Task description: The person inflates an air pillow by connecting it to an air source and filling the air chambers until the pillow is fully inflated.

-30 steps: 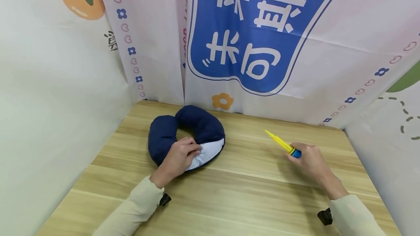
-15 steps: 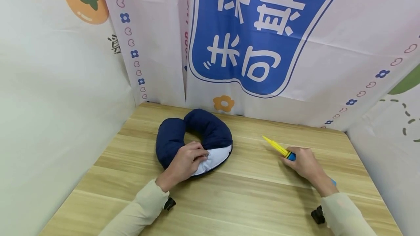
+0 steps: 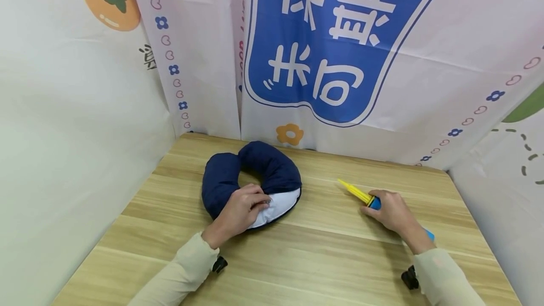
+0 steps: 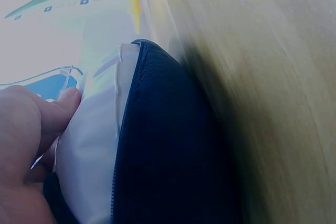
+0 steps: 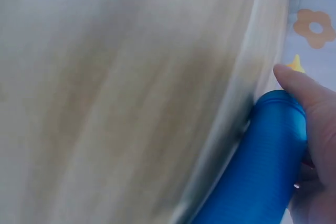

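Observation:
A navy U-shaped neck pillow [image 3: 272, 166] lies on the table, its cover unzipped along the near right side so the white inner bladder [image 3: 280, 204] shows. My left hand [image 3: 240, 207] is over that side, thumb and fingers pinching a small clear piece, like an air valve [image 4: 67, 80], on the bladder. The cover's zip edge [image 4: 114, 182] runs beside it in the left wrist view. To the right, my right hand [image 3: 393, 211] grips a blue hand pump [image 5: 257, 166], its yellow nozzle [image 3: 354, 191] pointing toward the back left, apart from the pillow. The pump's rear end shows beyond the wrist.
The wood-grain table [image 3: 297, 263] meets a printed cloth wall [image 3: 204, 60] at the back, and white side walls [image 3: 85, 155] flank it. A black wrist-camera mount [image 3: 219, 264] sits under the left cuff, another mount [image 3: 410, 277] by the right cuff.
The head view has shifted slightly. The neck pillow and left hand have slid a little to the right, and the right hand with the pump has come slightly left and nearer. Both grips are unchanged.

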`<state>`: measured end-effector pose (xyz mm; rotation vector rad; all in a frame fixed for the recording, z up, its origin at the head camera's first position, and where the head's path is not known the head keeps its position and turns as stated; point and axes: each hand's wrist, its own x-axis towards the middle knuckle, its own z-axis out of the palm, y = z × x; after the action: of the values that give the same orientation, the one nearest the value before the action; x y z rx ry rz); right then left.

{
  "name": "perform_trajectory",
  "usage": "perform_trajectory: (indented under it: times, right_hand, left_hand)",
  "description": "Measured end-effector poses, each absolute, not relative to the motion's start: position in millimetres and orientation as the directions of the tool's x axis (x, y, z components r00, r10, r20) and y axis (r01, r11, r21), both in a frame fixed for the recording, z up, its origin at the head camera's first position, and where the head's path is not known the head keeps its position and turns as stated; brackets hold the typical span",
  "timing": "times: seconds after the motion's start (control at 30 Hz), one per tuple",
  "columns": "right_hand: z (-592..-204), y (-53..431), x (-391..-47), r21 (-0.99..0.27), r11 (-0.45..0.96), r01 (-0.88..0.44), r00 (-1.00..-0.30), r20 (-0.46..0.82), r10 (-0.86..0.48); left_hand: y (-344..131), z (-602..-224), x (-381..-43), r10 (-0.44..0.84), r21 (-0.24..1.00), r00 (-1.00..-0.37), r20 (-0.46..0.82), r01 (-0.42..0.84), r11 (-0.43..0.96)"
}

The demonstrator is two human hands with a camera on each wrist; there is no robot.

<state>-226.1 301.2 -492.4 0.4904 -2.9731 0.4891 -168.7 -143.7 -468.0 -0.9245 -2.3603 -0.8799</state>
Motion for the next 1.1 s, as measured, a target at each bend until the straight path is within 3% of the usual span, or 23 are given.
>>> perform_trajectory:
  times: [0.27, 0.53, 0.77, 1.1]
  right_hand:
    - [-468.5, 288.7, -227.0, -0.268, 0.878, -0.396, -0.915, 0.192, -0.354]
    - [-441.2, 242.7, -220.5, -0.291, 0.823, -0.487, -0.872, 0.211, -0.441]
    - [-441.4, 190.9, -209.0, -0.338, 0.752, -0.565, -0.825, 0.225, -0.519]
    - [-453.9, 129.1, -197.2, -0.388, 0.578, -0.718, -0.696, 0.400, -0.596]
  left_hand:
    - [-144.2, -469.4, -169.7, 0.427, 0.406, -0.670, 0.607, 0.724, 0.558]
    - [-144.0, -468.1, -169.6, 0.427, 0.421, -0.692, 0.581, 0.705, 0.570]
    - [-143.9, -467.1, -170.0, 0.424, 0.427, -0.701, 0.573, 0.697, 0.576]
    - [-143.2, -467.4, -168.7, 0.417, 0.440, -0.705, 0.574, 0.695, 0.569]
